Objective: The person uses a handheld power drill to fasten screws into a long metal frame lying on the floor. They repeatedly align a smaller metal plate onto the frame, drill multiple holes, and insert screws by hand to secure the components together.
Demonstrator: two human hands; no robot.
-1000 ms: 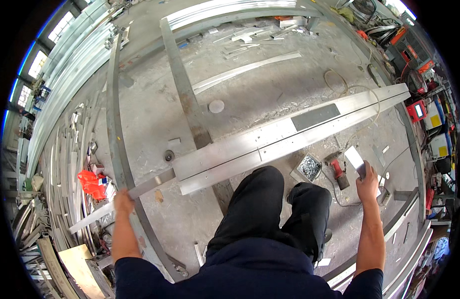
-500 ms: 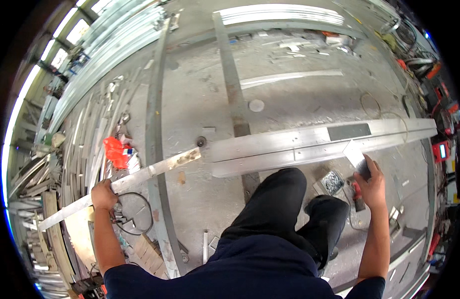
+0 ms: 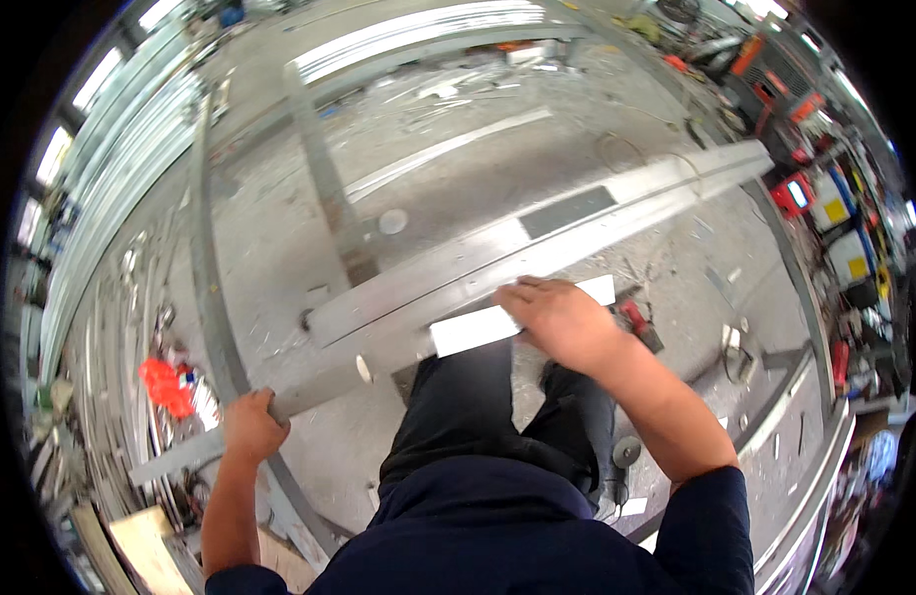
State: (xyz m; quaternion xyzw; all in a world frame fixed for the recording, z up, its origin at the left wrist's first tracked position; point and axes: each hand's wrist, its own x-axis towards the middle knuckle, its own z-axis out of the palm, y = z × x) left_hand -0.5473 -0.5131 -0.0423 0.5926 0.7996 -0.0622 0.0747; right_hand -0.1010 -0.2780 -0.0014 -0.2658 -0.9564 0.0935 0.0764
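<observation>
My left hand (image 3: 253, 426) is closed round a long flat metal bar (image 3: 324, 390), which slants up to the right in front of my legs. Near the bar's right end, my right hand (image 3: 567, 325) grips a shiny rectangular metal plate (image 3: 473, 330), its fingers over the plate's middle. The plate lies over or just above the bar's end; whether they touch I cannot tell. Beyond my hands, a long silver metal profile (image 3: 428, 295) with a lengthwise groove lies across steel beams. A dark grey rectangle (image 3: 569, 212) shows on its upper face.
Steel beams (image 3: 216, 288) run across the floor. A red plastic bag (image 3: 166, 387) lies at left beside piled metal strips (image 3: 101, 367). Right of my legs are a red-and-black tool (image 3: 636, 319) and a grinder-like tool (image 3: 626, 454). A red box with a screen (image 3: 793, 195) stands farther right.
My right hand has swung left with the plate, bringing it to the bar's right end. The bar has moved right with my left hand. The whole view has turned and shifted.
</observation>
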